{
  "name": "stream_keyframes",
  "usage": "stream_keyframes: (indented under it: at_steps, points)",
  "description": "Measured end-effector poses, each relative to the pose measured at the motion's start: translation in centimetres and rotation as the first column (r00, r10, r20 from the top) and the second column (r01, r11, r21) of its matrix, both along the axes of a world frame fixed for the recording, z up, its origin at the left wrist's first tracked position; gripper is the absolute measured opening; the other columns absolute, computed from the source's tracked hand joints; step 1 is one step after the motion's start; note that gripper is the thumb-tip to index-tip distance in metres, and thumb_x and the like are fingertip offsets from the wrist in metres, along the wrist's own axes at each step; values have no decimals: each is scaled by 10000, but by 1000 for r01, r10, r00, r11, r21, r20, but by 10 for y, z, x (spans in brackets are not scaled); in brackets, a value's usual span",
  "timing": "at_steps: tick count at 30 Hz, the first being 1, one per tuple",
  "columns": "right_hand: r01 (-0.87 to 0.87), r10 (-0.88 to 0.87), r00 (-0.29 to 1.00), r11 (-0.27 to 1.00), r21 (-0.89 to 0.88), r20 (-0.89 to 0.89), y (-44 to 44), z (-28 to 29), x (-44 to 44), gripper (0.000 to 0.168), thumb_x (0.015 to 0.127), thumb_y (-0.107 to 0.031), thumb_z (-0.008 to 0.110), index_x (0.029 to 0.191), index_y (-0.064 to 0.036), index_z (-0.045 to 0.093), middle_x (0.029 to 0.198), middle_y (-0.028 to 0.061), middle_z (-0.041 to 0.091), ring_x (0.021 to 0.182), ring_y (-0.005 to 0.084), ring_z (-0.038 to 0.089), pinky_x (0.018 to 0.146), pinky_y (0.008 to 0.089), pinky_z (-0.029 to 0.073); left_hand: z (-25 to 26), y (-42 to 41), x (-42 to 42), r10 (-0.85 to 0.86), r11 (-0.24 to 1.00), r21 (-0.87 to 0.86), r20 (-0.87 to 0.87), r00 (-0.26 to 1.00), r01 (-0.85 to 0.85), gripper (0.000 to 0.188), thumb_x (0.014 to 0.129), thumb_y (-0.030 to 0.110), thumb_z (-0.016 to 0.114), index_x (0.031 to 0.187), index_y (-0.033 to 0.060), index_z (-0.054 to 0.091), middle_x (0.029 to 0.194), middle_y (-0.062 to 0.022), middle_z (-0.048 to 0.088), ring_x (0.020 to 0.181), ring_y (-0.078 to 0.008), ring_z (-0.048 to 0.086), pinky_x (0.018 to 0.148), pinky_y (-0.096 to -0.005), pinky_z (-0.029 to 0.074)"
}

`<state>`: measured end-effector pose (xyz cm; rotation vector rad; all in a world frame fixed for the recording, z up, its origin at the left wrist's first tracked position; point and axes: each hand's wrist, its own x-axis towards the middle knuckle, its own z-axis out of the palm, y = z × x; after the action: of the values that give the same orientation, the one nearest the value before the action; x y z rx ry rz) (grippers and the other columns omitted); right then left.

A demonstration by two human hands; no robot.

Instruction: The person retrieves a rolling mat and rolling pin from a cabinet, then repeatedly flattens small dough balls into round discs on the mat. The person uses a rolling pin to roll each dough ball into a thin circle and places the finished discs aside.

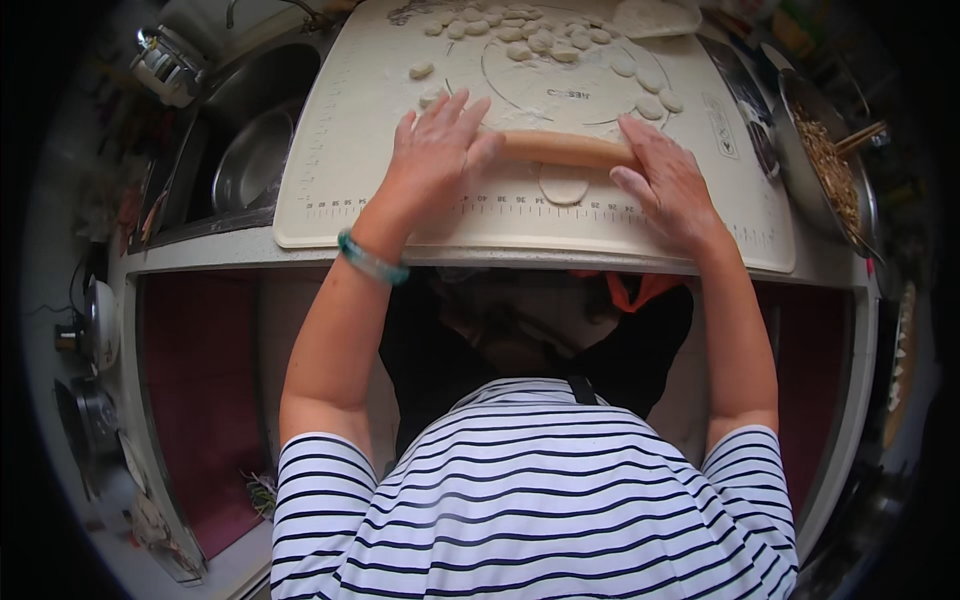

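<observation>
A wooden rolling pin [566, 148] lies across a cream kneading mat [360, 150] printed with a ruler scale. My left hand [442, 142] is on its left end, fingers spread and pointing away from me. My right hand [664, 172] rests on the right end, with the thumb below the pin. A flattened dough round [564, 184] shows partly from under the pin, on the side near me. Many small floured dough pieces [517, 34] are gathered at the far side of the mat. Several flatter dough discs [649, 108] lie beyond my right hand.
At the left is a sink [270, 82] with a metal basin [251, 161] in it. On the right stands a metal bowl [787, 97] of chopped filling with chopsticks [862, 137]. A larger dough piece [656, 16] lies at the far right. The counter edge [225, 260] runs before me.
</observation>
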<state>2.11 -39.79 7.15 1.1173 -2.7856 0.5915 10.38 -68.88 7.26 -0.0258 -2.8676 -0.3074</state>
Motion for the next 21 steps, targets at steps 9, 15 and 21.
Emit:
stream_keyframes:
  at_steps: [9, 15, 21]
  points:
    - [-94, 114, 986, 982, 163, -120, 33, 8, 73, 789, 857, -449, 629, 1504, -119, 319, 1561, 107, 312, 1439, 304, 294, 1181, 488, 190, -6, 23, 91, -113, 994, 23, 94, 989, 111, 577, 965, 359, 523, 1480, 133, 395, 1556, -172, 310, 1447, -356, 263, 1169, -522, 164]
    - [-12, 21, 993, 997, 73, -114, -4, 2, 6, 700, 903, -425, 584, 1479, -91, 368, 1520, 118, 394, 1419, 298, 334, 1151, 449, 244, -12, 4, 27, -16, 1000, 26, -75, 997, 18, 571, 977, 379, 492, 1471, 108, 401, 1517, -200, 374, 1423, -363, 312, 1170, -502, 181]
    - [-61, 61, 998, 998, -18, -29, 15, -6, 20, 700, 892, -424, 591, 1457, -61, 393, 1500, 152, 413, 1412, 317, 340, 1139, 441, 263, 4, 12, 31, -58, 997, -46, -16, 998, 58, 533, 977, 355, 493, 1453, 124, 433, 1498, -205, 397, 1406, -368, 338, 1157, -518, 199]
